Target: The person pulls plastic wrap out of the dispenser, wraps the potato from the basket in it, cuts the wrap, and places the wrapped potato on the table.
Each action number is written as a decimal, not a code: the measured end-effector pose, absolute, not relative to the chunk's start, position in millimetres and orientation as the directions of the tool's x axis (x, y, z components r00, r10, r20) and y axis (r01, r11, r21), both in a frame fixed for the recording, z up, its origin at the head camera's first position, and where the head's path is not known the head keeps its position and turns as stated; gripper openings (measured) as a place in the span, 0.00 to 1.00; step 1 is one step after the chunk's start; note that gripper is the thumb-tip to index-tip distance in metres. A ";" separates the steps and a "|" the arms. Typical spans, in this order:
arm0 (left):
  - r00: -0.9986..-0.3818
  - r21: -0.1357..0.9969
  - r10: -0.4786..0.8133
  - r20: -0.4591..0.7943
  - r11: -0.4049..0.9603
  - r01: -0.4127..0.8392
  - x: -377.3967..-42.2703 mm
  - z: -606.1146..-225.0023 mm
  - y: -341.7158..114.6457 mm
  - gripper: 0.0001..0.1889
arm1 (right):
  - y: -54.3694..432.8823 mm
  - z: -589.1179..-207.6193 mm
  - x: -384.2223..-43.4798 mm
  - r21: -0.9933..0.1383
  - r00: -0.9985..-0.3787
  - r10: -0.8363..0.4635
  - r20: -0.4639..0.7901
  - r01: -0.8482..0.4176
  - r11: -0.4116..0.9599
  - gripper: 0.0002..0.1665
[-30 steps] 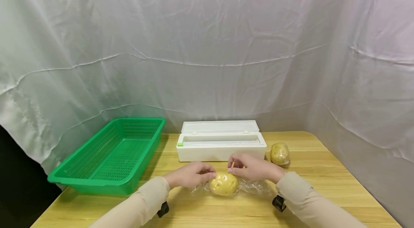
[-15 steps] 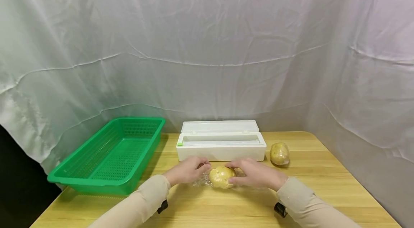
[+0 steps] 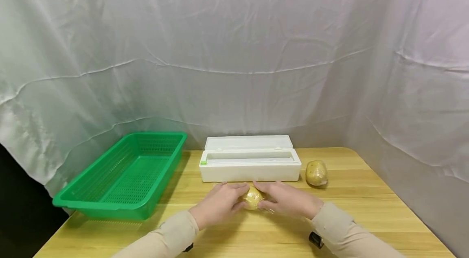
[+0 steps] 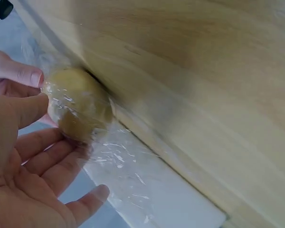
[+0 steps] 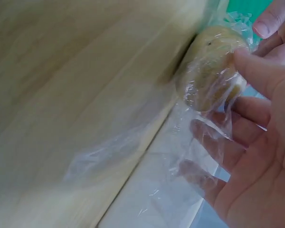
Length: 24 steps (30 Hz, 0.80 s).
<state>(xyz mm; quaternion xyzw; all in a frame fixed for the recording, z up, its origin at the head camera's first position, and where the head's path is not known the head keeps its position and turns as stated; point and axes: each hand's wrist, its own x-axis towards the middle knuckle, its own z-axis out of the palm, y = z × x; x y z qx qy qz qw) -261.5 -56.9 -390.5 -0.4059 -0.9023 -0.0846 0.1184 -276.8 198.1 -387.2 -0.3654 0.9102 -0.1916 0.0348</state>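
A potato point(image 3: 253, 198) in clear plastic wrap lies on the table, held between both hands. My left hand point(image 3: 219, 205) grips its left side, with the thumb at the near side and fingers at the far side. From the right, my right hand point(image 3: 287, 200) holds it, thumb on its surface. In the left wrist view, loose plastic wrap point(image 4: 121, 159) trails off one end of the potato past the left fingers. In the right wrist view, more loose plastic wrap point(image 5: 104, 152) spreads from the other end, partly over the right fingers.
Just behind the hands stands a white plastic wrap box point(image 3: 250, 173) with its lid raised. A second wrapped potato point(image 3: 316, 173) sits to its right. At the left is a green plastic basket point(image 3: 137, 209). Pale cloth point(image 3: 234, 58) hangs behind the wooden table point(image 3: 366, 217).
Both hands have closed in on the potato, the left one moving right onto it last. The potato shifted slightly, and its loose wrap is now mostly covered by the hands.
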 end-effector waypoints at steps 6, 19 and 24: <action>-0.595 0.110 0.734 0.327 0.596 0.796 -268.8 -391.0 -62.9 0.17 | 201.7 -391.6 -279.7 -0.392 -0.709 -0.698 0.103 -0.674 0.626 0.42; -0.723 0.245 0.653 0.224 0.681 0.690 -279.2 -386.8 -60.8 0.24 | 206.9 -386.8 -281.3 -0.441 -0.737 -0.673 0.053 -0.622 0.647 0.40; -0.745 0.274 0.641 0.183 0.694 0.665 -282.6 -382.3 -59.3 0.24 | 207.8 -383.8 -280.7 -0.475 -0.732 -0.679 0.054 -0.617 0.628 0.37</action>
